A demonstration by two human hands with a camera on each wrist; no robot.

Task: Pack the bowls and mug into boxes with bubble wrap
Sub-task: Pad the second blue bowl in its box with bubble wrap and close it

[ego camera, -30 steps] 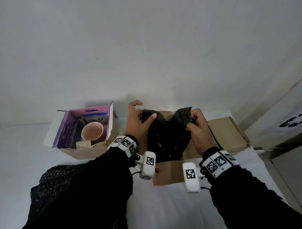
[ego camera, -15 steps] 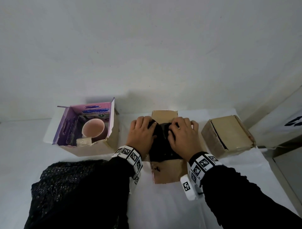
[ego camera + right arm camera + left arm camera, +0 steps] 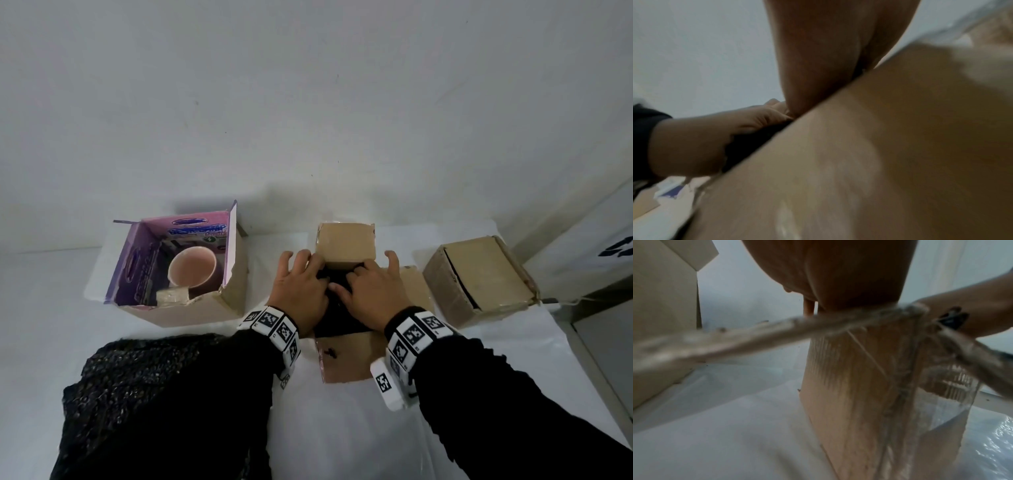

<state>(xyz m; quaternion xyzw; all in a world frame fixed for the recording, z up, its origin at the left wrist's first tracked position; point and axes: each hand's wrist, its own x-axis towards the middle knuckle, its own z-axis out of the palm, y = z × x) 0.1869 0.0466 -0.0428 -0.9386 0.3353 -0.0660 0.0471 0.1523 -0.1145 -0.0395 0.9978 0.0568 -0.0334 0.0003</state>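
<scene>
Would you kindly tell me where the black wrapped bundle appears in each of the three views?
Head: black wrapped bundle at centre, inside the open middle box, under both hands.
Left wrist: not clearly in it; only a dark scrap at the right edge.
Right wrist: dark mass left of centre, under the left hand.
Shared landmark: the middle box's cardboard.

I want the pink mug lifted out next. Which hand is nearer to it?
Left. The left hand presses the black wrap in the middle box, just right of the mug and its box. The right hand lies farther right, beyond the left.
</scene>
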